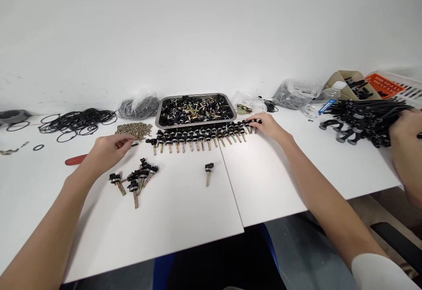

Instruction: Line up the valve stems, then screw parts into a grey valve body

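Observation:
My left hand hovers over the white table beside a heap of small brass parts, fingers curled in a pinch; what they hold is too small to make out. My right hand rests at the right end of a long row of black-headed brass bolts, fingertips closed on the last bolt in the row. A small cluster of the same bolts lies in front of my left hand. One single bolt lies alone near the table's middle.
A steel tray full of black and brass parts stands behind the row. Black rubber rings, bags of parts and a red-handled tool lie left. At right, another person's hand touches a pile of black parts.

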The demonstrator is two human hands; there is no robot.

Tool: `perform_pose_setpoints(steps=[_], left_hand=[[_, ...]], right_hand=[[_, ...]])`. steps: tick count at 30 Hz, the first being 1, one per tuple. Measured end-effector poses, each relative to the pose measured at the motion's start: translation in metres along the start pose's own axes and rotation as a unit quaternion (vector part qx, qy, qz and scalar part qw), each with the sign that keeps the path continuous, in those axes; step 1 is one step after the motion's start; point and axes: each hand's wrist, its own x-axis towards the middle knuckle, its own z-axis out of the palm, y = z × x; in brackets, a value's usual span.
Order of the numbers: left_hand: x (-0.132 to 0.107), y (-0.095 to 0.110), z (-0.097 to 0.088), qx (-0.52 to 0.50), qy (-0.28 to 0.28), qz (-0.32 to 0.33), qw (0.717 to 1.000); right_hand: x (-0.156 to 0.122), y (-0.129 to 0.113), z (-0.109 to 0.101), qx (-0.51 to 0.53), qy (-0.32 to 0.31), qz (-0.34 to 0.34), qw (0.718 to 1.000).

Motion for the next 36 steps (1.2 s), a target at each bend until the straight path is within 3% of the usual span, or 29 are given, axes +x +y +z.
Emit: perform_pose_setpoints(steps=[6,12,15,18,20,22,25,27,29,32,36], left_hand=[[-0.001,0.002,-0.001,-0.004,0.005,-0.003,1.0],[0.0,0.003,-0.001,-0.009,0.006,-0.002,1.0],[0.0,0.003,-0.001,-0.009,0.009,-0.001,1.0],[-0.001,0.004,-0.001,-0.013,0.014,-0.004,1.0],[-0.002,0.007,-0.002,-0.023,0.014,0.004,1.0],[-0.003,0.01,-0.004,-0.03,0.009,0.01,0.999],[-0.004,0.012,-0.005,-0.033,0.004,0.004,0.999],[-0.004,0.011,-0.004,-0.03,0.005,-0.002,1.0],[-0.003,0.009,-0.004,-0.026,0.006,0.0,1.0],[-0.003,0.006,-0.003,-0.027,0.006,0.006,1.0],[-0.002,0.006,-0.002,-0.027,0.012,0.0,1.0]], right_hand=[[-0.006,0.002,-0.009,-0.001,0.034,0.02,0.999],[-0.01,-0.008,-0.007,-0.052,0.021,-0.039,0.998],[-0.011,-0.015,-0.006,-0.067,0.022,-0.037,0.997],[-0.014,-0.038,-0.003,-0.031,0.056,-0.044,0.997],[-0.018,-0.066,0.003,0.028,0.069,-0.051,0.996],[-0.026,-0.102,0.012,0.102,0.009,-0.047,0.994],[-0.042,-0.151,0.032,0.147,-0.211,-0.06,0.964],[-0.052,-0.169,0.046,0.15,-0.306,-0.072,0.937],[-0.058,-0.175,0.059,0.153,-0.325,-0.085,0.929],[-0.059,-0.17,0.069,0.155,-0.296,-0.105,0.937],[-0.049,-0.158,0.065,0.187,-0.257,-0.107,0.942]])
